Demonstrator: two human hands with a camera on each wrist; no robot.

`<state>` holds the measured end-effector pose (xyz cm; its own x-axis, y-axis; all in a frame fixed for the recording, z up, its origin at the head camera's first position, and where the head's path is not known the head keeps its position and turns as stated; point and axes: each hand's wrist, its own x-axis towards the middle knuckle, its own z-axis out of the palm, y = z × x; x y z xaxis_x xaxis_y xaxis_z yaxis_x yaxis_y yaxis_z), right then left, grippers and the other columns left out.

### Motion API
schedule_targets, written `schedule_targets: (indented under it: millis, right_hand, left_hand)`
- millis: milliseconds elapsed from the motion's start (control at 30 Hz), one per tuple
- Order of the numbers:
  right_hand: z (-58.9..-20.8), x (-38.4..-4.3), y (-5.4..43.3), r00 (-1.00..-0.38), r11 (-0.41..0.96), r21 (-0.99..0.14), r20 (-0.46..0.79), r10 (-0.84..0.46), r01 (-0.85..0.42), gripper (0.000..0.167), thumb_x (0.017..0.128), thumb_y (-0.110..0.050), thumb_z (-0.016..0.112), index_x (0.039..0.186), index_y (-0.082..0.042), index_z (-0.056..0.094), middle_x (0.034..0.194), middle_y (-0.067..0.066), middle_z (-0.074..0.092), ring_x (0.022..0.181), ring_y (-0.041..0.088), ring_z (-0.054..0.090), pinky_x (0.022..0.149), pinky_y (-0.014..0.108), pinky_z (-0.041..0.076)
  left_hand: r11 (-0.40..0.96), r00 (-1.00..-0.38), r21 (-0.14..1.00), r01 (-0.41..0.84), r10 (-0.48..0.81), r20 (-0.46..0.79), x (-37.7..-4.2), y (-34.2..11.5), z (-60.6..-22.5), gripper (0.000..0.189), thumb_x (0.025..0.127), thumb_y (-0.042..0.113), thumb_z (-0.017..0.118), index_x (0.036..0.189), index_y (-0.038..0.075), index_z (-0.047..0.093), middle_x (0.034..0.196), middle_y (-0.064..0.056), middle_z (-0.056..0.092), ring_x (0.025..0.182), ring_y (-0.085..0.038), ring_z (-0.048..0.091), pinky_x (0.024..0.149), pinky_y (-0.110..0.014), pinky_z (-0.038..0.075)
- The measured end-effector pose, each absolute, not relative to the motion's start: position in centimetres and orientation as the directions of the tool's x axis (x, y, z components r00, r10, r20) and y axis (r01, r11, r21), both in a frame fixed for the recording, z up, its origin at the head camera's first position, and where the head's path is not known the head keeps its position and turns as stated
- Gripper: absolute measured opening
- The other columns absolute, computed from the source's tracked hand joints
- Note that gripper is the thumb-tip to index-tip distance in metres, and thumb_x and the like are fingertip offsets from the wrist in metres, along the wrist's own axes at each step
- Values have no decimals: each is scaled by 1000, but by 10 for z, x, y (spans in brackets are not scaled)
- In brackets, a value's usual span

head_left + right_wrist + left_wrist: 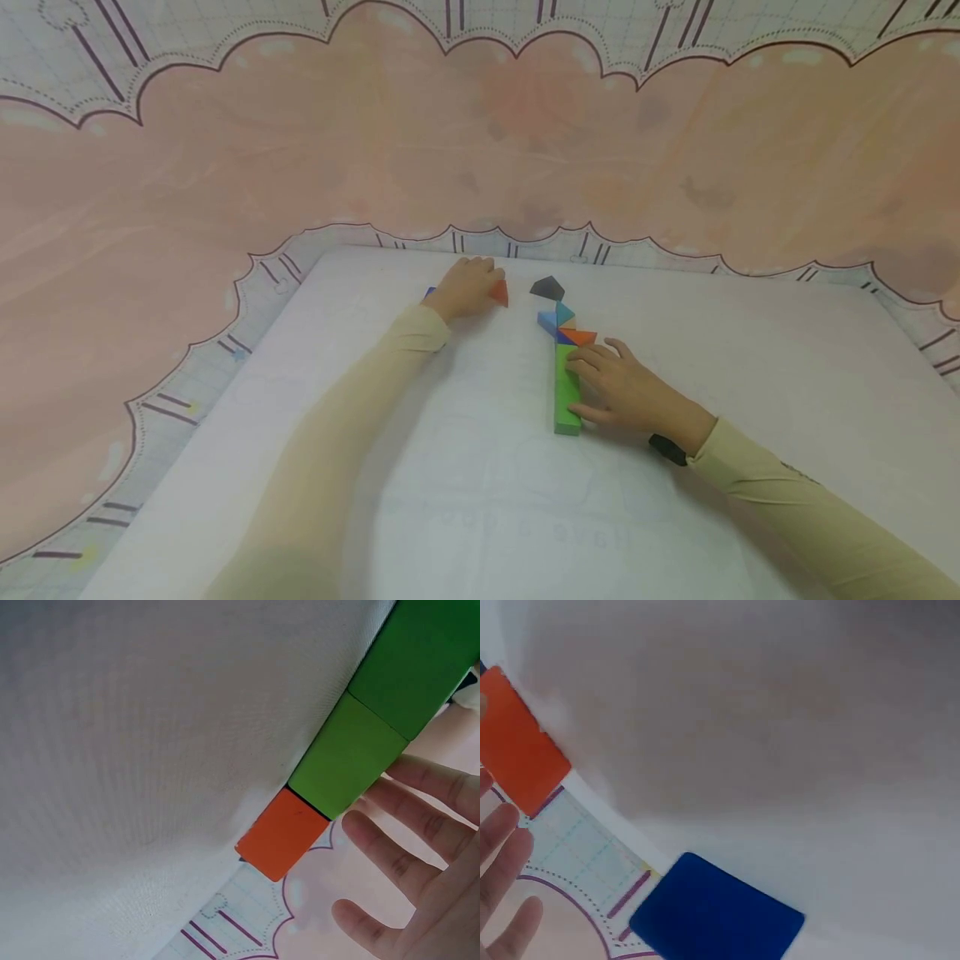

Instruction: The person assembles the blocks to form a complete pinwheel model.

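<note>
At the far side of the table, my left hand [468, 287] is curled over an orange wedge block [499, 292], which shows past its right side. In the left wrist view a fingertip lies on that block's edge, with other fingers spread below. A blue block [718, 907] lies near it, mostly behind the hand in the head view. My right hand [622, 387] rests along a long green block row [567, 392], fingers fairly straight at its right side. Light and dark green pieces meet end to end. Beyond them are an orange triangle [579, 337] and light blue [547, 321] and teal [565, 314] pieces.
A dark grey angular block [548, 288] lies just beyond the row. The white table [480, 517] ends at a patterned cloth backdrop [450, 150] with peach cloud shapes. A black band [667, 450] sits under the right wrist.
</note>
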<state>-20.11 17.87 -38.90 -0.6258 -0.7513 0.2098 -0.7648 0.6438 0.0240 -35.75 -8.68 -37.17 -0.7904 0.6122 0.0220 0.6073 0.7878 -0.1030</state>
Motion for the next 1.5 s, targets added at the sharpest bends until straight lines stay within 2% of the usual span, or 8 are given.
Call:
schedule_targets:
  millis: [267, 500, 667, 1000, 1267, 1400, 1500]
  right_hand:
    - [-390, -201, 179, -620, 640, 27, 219, -754, -768, 54, 81, -45, 67, 117, -5, 57, 119, 10, 59, 114, 29, 54, 100, 59, 36]
    - [-389, -201, 178, -625, 643, 25, 210, -752, -765, 54, 82, -45, 66, 117, -5, 57, 119, 10, 59, 115, 29, 54, 100, 59, 36]
    - [-387, -201, 178, -631, 647, 23, 199, -750, -762, 55, 82, -45, 66, 118, -5, 57, 120, 11, 59, 116, 29, 54, 101, 60, 36]
    - [-386, -201, 177, -644, 655, 13, 174, -745, -755, 54, 82, -45, 66, 118, -5, 56, 121, 10, 58, 117, 29, 53, 102, 60, 35]
    - [-386, -201, 177, -642, 654, 15, 174, -746, -756, 55, 83, -46, 65, 118, -5, 56, 121, 10, 58, 117, 29, 53, 101, 60, 35]
    - [-386, -200, 178, -638, 651, 14, 182, -748, -759, 55, 82, -45, 65, 119, -5, 56, 121, 10, 58, 116, 28, 53, 101, 60, 35]
    - [-386, -200, 177, -633, 647, 12, 191, -750, -763, 55, 82, -46, 66, 118, -5, 56, 120, 10, 59, 116, 28, 54, 101, 59, 36]
  left_hand:
    - [811, -814, -91, 577, 580, 7, -360, -91, -376, 38, 92, 20, 57, 128, 12, 52, 123, -12, 56, 115, -28, 52, 104, -42, 38]
    - [783, -784, -98, 615, 620, 34, -356, -88, -373, 28, 92, 19, 56, 119, 14, 59, 108, -9, 61, 104, -27, 56, 96, -40, 42]
    - [748, -751, -110, 654, 660, 22, -350, -85, -371, 28, 91, 17, 56, 119, 14, 61, 109, -8, 63, 103, -26, 57, 97, -39, 42]
    - [690, -695, -147, 709, 719, 24, -330, -72, -372, 27, 93, 29, 57, 112, 11, 63, 96, -4, 67, 87, -21, 57, 94, -36, 43]
    - [674, -677, -175, 717, 734, 56, -321, -59, -377, 35, 92, 42, 56, 109, 12, 64, 90, -2, 66, 83, -19, 56, 92, -35, 44]
    - [676, -679, -180, 715, 732, 50, -318, -52, -377, 36, 91, 43, 56, 109, 13, 64, 93, -2, 66, 87, -19, 59, 95, -35, 44]
    - [683, -687, -168, 711, 725, 41, -315, -47, -376, 36, 91, 41, 57, 113, 13, 63, 101, -3, 67, 95, -20, 60, 99, -36, 42]
